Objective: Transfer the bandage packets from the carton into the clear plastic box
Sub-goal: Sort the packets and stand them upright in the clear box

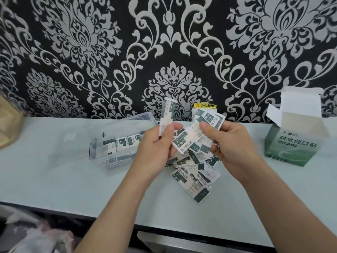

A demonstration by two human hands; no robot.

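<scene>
pinching one upright bandage packet (166, 114) | left hand (157, 145) | right hand (229, 143) | curled round a bunch of packets (216, 119)

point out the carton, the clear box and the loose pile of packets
carton (290, 150), head view, green front face
clear box (124, 126), head view, far wall
packet pile (196, 181), head view, a middle packet

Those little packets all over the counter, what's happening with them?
A person is sorting bandage packets by hand. The left hand pinches an upright packet, and the right hand grips a fanned bunch of packets. More lie in a loose pile on the counter beneath the hands. The clear plastic box on the left already holds rows of them. The carton stands open on the right.
</scene>
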